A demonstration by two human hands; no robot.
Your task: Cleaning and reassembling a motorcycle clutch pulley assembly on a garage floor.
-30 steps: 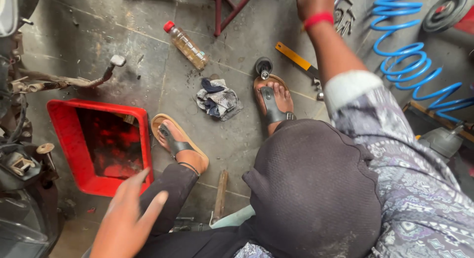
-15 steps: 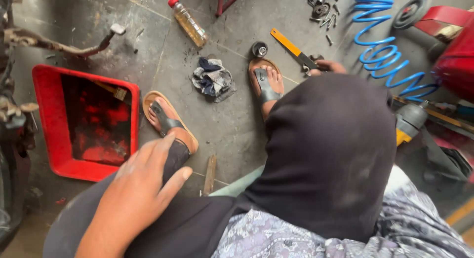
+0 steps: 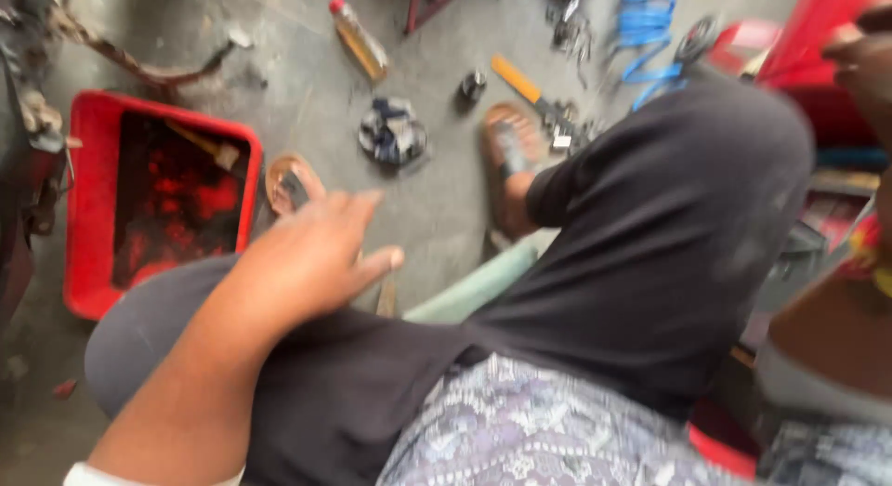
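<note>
My left hand [image 3: 311,254] rests flat on my left knee in dark trousers, fingers spread and holding nothing. Just beyond it my left foot in a brown sandal [image 3: 290,184] stands beside a red tray [image 3: 93,170]. My right arm rises along the right edge, and my right hand [image 3: 869,63] is blurred and partly cut off at the top right corner in front of something red. Whether that hand grips anything I cannot tell. My right foot in a sandal [image 3: 506,161] stands on the concrete floor.
A stick-like tool lies in the dirty red tray. On the floor are a bottle with a red cap [image 3: 358,40], a crumpled rag [image 3: 392,131], a yellow-handled tool [image 3: 520,82], small metal parts, and a blue coiled hose [image 3: 646,26]. Motorcycle parts stand at left.
The view has swung right and blurred. My left hand has settled further up on my knee. My right arm has come up from the floor tools to the right edge.
</note>
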